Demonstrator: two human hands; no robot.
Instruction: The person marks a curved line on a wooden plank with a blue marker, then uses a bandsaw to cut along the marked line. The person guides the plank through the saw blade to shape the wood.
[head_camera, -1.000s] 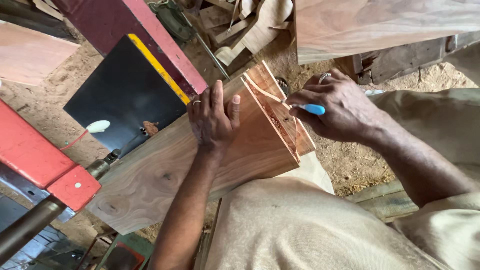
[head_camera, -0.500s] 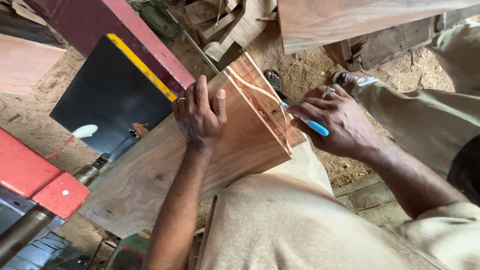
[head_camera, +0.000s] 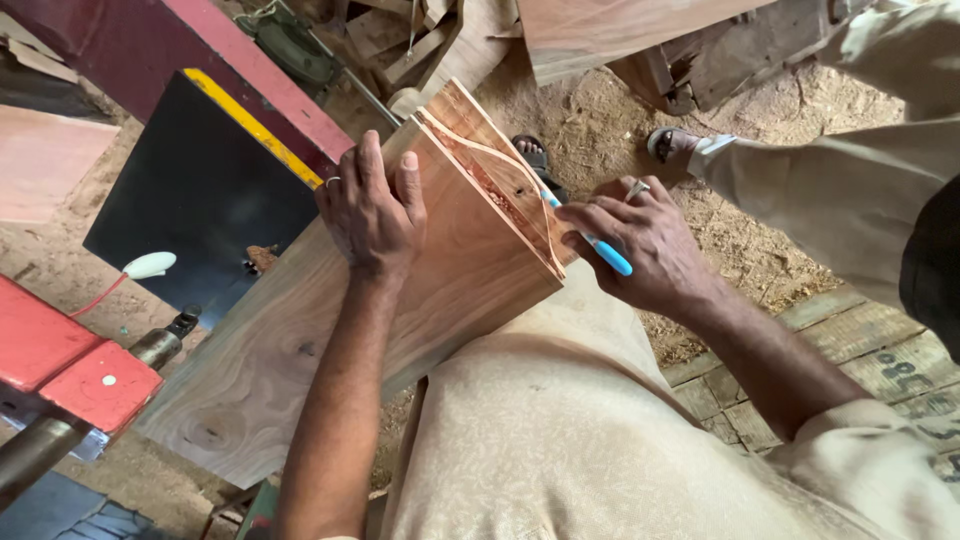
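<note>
Wood: a thick reddish-brown plank (head_camera: 330, 340) lies tilted, long axis running from near left up to far right, its cut end face (head_camera: 500, 175) turned toward the far right. Left hand (head_camera: 372, 212) rests flat on the broad face close to that end, fingers together and curled over the far edge. Right hand (head_camera: 648, 245) sits at the end's right edge, fingers clamped on a blue pen (head_camera: 590, 238) whose tip meets a pale curved line on the end face. Black machine table (head_camera: 190, 190) with yellow strip borders the plank's far left side. Sawdust floor (head_camera: 760, 240) lies open to the right, past a sandalled foot (head_camera: 672, 142).
</note>
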